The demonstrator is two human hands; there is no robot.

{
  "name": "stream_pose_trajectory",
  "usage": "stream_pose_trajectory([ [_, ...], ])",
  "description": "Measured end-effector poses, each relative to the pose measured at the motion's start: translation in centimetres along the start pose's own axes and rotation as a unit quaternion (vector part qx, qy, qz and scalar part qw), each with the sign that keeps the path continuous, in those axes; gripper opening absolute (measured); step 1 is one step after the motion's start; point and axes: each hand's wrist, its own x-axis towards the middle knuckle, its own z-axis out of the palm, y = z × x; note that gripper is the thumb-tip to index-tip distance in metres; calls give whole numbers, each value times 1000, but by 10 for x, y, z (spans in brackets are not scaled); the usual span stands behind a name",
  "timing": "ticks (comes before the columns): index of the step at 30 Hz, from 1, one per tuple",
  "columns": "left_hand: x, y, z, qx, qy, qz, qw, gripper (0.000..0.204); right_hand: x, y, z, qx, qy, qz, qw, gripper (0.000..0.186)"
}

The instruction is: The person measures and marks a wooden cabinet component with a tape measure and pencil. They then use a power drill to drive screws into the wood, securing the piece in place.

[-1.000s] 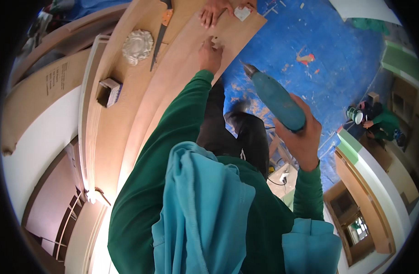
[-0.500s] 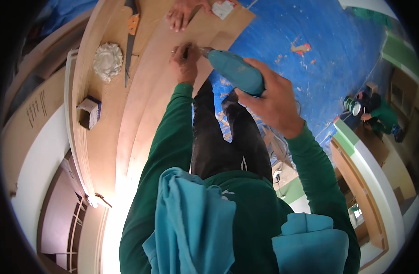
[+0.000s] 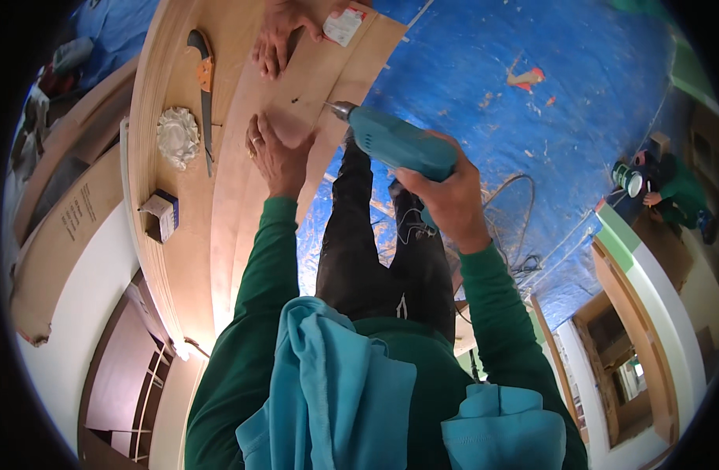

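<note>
A teal power drill [image 3: 398, 141] is gripped in my right hand [image 3: 449, 196], its chuck and thin bit pointing left over the edge of a thin wooden board [image 3: 332, 78]. The bit's tip appears close to the board; whether it touches I cannot tell. My left hand [image 3: 279, 160], wearing a ring, lies on the board with fingers stretched out and nothing in them. Just beyond those fingertips is a small dark mark or hole [image 3: 295, 99]. Farther up, a co-worker's hand [image 3: 281, 35] rests on the board near a white-and-red packet [image 3: 344, 25].
On the workbench [image 3: 191, 258] to the left lie a handsaw [image 3: 206, 86], a crumpled pale dish-like thing [image 3: 177, 137] and a small open box [image 3: 161, 215]. Blue sheeting [image 3: 469, 70] covers the floor, with a cable [image 3: 524, 204] on it. Another person [image 3: 677, 192] crouches far right.
My left hand has left the bit area, spread its fingers and settled flat on the board. The drill has shifted slightly down in view, its chuck now uncovered. The co-worker's hand appears farther left.
</note>
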Motion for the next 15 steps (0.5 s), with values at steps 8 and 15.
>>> stream_pose_trajectory([
  [8, -14, -16, -10, -11, -102, -74, 992, 102, 0, 31, -29, 229, 32, 171, 958, 46],
  [15, -13, -21, -3, -37, -75, -54, 995, 103, 8, 47, -18, 243, 25, 162, 956, 43],
])
